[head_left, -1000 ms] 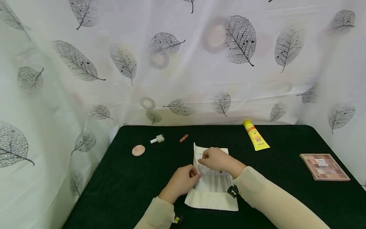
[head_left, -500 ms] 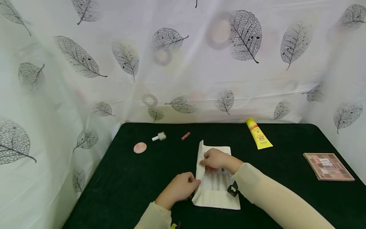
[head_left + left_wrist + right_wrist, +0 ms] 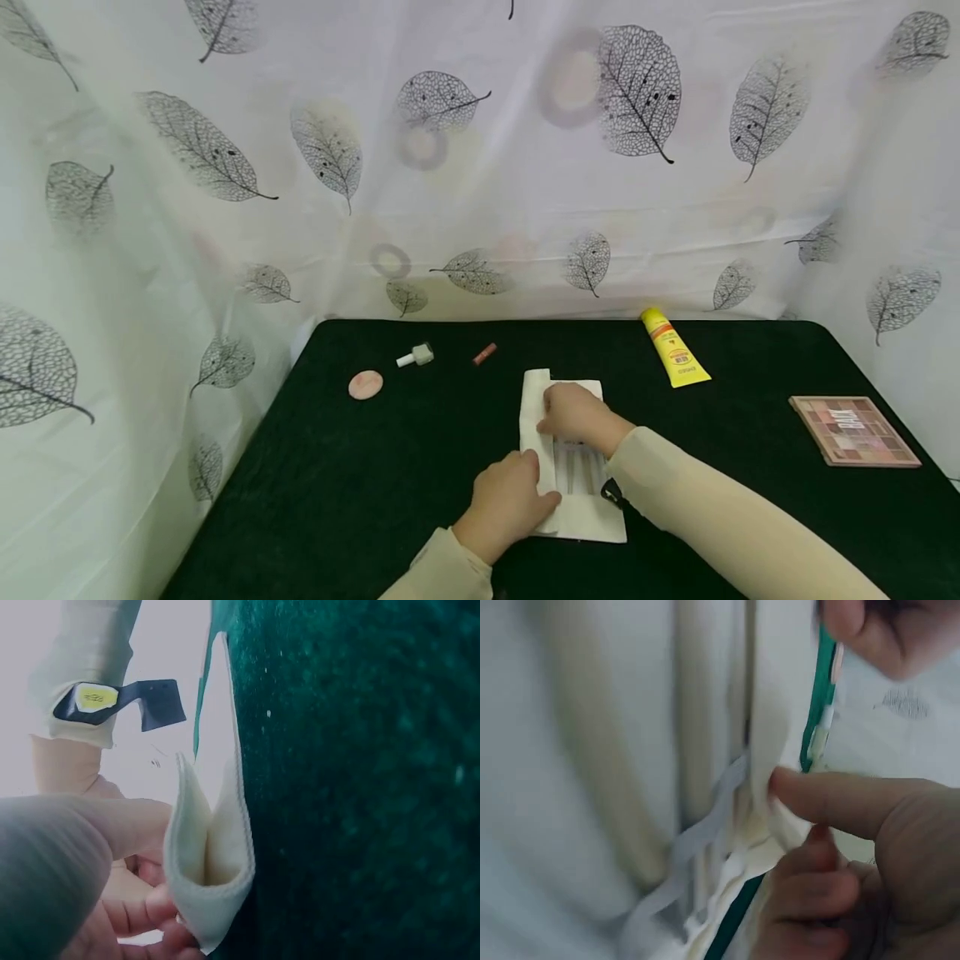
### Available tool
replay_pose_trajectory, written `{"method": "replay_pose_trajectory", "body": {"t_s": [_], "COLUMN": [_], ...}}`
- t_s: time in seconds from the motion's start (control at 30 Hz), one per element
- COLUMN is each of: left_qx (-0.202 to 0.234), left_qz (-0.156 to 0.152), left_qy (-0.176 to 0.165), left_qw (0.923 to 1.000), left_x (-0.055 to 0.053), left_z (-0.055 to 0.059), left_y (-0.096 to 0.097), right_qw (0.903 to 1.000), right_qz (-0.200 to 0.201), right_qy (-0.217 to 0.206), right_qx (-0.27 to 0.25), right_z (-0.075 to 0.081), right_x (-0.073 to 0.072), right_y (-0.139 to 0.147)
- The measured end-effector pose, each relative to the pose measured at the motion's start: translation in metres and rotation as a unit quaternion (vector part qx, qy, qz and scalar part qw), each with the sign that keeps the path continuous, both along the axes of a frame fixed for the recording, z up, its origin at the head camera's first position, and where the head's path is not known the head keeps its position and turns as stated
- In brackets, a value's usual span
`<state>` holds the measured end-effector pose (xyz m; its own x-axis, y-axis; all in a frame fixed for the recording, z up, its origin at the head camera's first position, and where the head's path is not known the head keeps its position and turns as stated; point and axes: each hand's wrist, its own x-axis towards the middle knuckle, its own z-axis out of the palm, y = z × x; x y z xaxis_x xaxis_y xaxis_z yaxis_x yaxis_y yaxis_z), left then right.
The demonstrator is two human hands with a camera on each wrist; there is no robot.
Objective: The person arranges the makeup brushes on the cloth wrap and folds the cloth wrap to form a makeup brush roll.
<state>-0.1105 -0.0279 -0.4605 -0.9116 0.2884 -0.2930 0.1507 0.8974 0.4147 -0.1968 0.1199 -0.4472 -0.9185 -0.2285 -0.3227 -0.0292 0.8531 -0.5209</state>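
Observation:
A cream cloth brush roll (image 3: 588, 518) lies on the dark green tabletop, its left side folded over toward the right. My left hand (image 3: 506, 500) grips the lower part of that fold; in the left wrist view, the doubled cloth (image 3: 214, 862) sits against my thumb and fingers. Farther up the same fold, my right hand (image 3: 576, 412) pinches the edge between thumb and fingers. Slim pale sticks, like brush handles (image 3: 573, 471), show in the roll's slots. A grey elastic band (image 3: 697, 840) crosses them in the right wrist view. My right hand hides part of the roll.
On the green table (image 3: 420, 467) lie a round pink disc (image 3: 365, 385), a small nail polish bottle (image 3: 422, 354) and a short reddish tube (image 3: 484, 354) at back left. A yellow squeeze tube (image 3: 677, 350) lies back right, a makeup palette (image 3: 855, 431) at right.
The roll's left side has been lifted and folded over to the right. My left hand has moved right with it, while my right hand stays at the upper edge.

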Motion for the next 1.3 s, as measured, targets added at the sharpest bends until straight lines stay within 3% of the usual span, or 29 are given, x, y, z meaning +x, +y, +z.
{"method": "replay_pose_trajectory", "body": {"t_s": [0.1,0.2,0.33,0.5,0.7,0.83,1.07,1.3], "left_qx": [-0.04,-0.053,-0.019,0.027,0.028,0.016,0.032,0.029], "left_qz": [0.019,0.022,0.016,-0.006,-0.039,-0.083,-0.189,-0.262], "left_qy": [0.008,0.002,-0.005,0.017,0.027,0.025,0.019,0.061], "left_qw": [0.999,0.9984,0.9997,0.9995,0.9985,0.9961,0.9812,0.9627], "left_x": [0.0,-0.001,-0.001,0.002,0.005,0.008,0.006,0.006], "left_z": [0.001,0.001,-0.001,0.003,0.015,0.018,0.017,0.011], "left_y": [0.001,0.001,0.003,0.016,0.034,0.044,0.055,0.052], "right_qw": [0.9998,0.9997,0.9991,0.9987,0.9954,0.9895,0.9903,0.9915], "right_qz": [0.016,0.017,0.013,0.026,0.004,-0.025,-0.03,-0.031], "right_qy": [0.009,-0.01,-0.038,-0.044,-0.085,-0.119,-0.13,-0.126], "right_qx": [0.008,0.015,0.016,0.004,-0.044,-0.078,-0.041,-0.016], "right_z": [0.002,0.001,0.0,0.001,0.01,0.017,0.021,0.008], "right_x": [-0.001,-0.001,-0.002,-0.004,-0.01,-0.009,-0.011,-0.006], "right_y": [-0.01,-0.019,-0.026,-0.021,0.003,0.025,0.06,0.082]}}
